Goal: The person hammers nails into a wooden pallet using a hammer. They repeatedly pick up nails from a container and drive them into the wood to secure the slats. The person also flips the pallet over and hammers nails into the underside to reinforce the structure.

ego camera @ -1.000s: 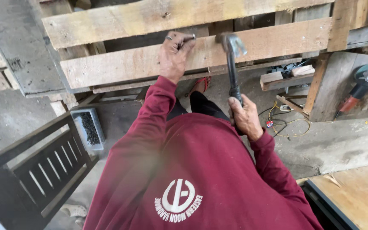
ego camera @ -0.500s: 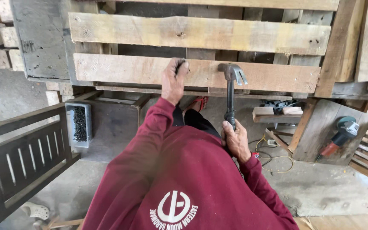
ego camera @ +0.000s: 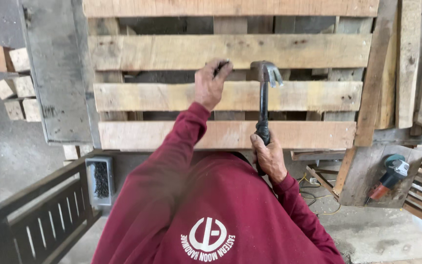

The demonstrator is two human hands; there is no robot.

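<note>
Hammer [ego camera: 264, 93]: held upright in front of the wooden pallet [ego camera: 289, 51], with its metal head level with the gap between the pallet's second and third boards. The right hand [ego camera: 268, 157] is clenched around the lower end of the dark handle, below the pallet's lowest board. The left hand [ego camera: 211, 85] is raised to the left of the hammer head, fingertips pinched together against the lower edge of the second board; a small dark object, probably a nail [ego camera: 222, 65], sits between them, though it is too small to confirm. Both arms wear dark red sleeves.

The pallet leans against further boards and planks. An angle grinder [ego camera: 389, 177] with a teal and orange body lies at lower right, beside yellow cable. At lower left, a tray of dark nails [ego camera: 100, 180] stands beside a dark slatted frame [ego camera: 35, 215]. Small wood blocks [ego camera: 14, 83] lie at far left.
</note>
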